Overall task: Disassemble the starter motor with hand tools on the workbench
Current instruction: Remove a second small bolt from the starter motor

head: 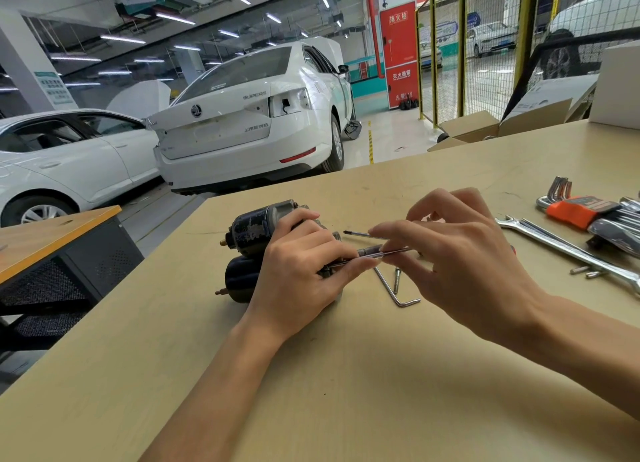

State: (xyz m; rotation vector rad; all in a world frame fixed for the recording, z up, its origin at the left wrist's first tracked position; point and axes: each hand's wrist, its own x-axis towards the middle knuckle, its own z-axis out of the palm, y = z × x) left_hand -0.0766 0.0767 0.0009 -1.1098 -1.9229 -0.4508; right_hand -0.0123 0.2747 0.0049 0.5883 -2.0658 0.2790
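The starter motor (254, 233) lies on the tan workbench (311, 375), its two dark cylinders pointing left. My left hand (304, 271) lies over its right end, fingers curled round the housing. A long thin metal bolt (391, 252) sticks out to the right of the motor. My right hand (460, 253) pinches that bolt between thumb and fingertips. A screwdriver shaft (360, 234) lies just behind the bolt, its handle hidden by my right hand.
A bent hex key (394, 293) and a loose short bolt (397, 279) lie in front of my right hand. To the right are a combination wrench (568, 250), small screws (587, 271) and an orange hex key set (581, 210). Cardboard boxes (485, 129) stand at the far edge.
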